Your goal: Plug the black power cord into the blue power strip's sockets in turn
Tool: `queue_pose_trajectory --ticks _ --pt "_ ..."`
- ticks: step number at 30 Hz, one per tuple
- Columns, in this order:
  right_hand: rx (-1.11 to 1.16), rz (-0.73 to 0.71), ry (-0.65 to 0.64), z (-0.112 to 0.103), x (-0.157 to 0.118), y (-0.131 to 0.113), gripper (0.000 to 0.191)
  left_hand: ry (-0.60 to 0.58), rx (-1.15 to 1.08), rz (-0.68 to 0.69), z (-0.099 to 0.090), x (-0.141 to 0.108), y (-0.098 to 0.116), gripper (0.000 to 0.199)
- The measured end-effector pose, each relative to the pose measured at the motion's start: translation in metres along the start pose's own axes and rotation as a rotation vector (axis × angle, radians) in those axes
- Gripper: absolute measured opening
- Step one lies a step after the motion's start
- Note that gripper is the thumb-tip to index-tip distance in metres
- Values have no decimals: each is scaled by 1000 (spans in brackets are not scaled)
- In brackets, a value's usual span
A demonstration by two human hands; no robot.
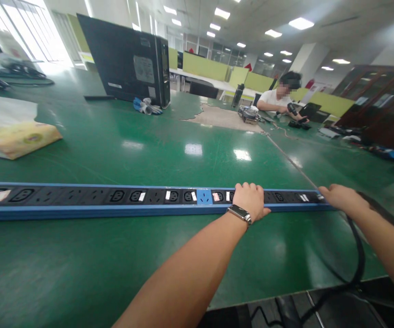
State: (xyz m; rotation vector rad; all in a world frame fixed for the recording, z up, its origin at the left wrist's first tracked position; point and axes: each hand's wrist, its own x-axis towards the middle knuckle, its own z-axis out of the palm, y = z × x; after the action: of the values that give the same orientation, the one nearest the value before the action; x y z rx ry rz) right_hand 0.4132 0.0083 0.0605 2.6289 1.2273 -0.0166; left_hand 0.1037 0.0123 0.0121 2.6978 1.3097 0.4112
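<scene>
A long blue power strip (169, 210) with black sockets, one blue socket and several small white labels lies across the green table. Wearing a metal-banded watch, my left hand (250, 200) grips the strip right of the blue socket, fingers over the far edge and thumb on the near side. My right hand (342, 197) is closed around the strip's right end, its fingertips partly hidden and slightly blurred. Below that hand a thick black cable (359, 255) curves down past the table's near edge.
A tissue pack (19, 139) lies at left. Behind the strip stand a black computer case (125, 59), gloves (146, 106) and a bottle (238, 95). Across the table a person (279, 98) holds a dark tool. The table's near edge runs along the lower right.
</scene>
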Motion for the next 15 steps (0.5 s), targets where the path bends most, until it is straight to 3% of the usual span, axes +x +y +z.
queue_pose_trajectory --ticks 4,10,12,15 --pt "-42 -72 8 5 -4 2 61 -21 2 34 0 0 -2 65" --pt "-107 -137 10 10 -4 3 64 -90 -49 117 -11 1 -8 89" --pt "-113 -137 8 11 -2 3 62 -61 -60 158 -20 -11 -16 81" --pt "-105 -137 69 14 0 3 61 37 10 164 -36 -50 -38 56"
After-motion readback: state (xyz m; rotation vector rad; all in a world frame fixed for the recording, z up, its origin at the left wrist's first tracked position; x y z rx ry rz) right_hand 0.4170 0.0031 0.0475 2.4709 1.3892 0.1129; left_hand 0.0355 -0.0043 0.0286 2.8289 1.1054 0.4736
